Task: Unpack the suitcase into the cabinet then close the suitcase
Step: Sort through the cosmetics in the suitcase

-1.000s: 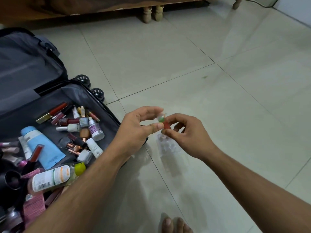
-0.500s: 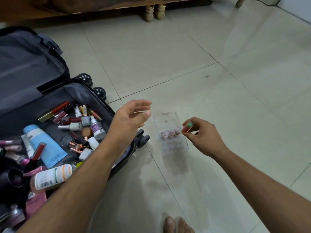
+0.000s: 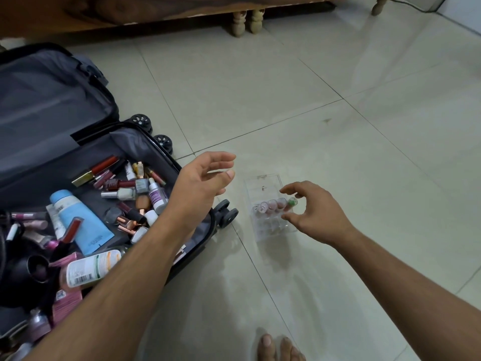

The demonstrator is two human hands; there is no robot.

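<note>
- Pale glossy floor tiles (image 3: 299, 82) fill the room, with dark grout lines crossing them and turned wooden furniture legs (image 3: 246, 22) standing at the far edge.
- On the left, the suitcase (image 3: 78, 142) lies open flat on the floor, its grey lined lid spread back and its black wheels (image 3: 226, 212) pointing toward the middle of the room.
- The near half is heaped with cosmetics: a light blue tube (image 3: 80, 222), a clear bottle with a white label (image 3: 88, 269), a red lipstick with a gold end (image 3: 95, 170), nail polish bottles and small dropper bottles, all lying loose against each other.
- Just beside the suitcase wheels, a small clear plastic organizer (image 3: 265, 188) sits on the tiles, with a row of small round items across its middle compartments.
- At the right end of that row is a tiny green-capped piece (image 3: 292, 202), resting in the organizer.
- The left hand (image 3: 200, 186) hovers above the suitcase edge, its grip wide, fingers loosely spread and holding nothing.
- The right hand (image 3: 315, 212) hangs over the organizer's right side; its grip is wide too, thumb and fingers parted around the green-capped piece without closing on it.
- Bare toes (image 3: 276, 347) show at the bottom edge on the tiles.
</note>
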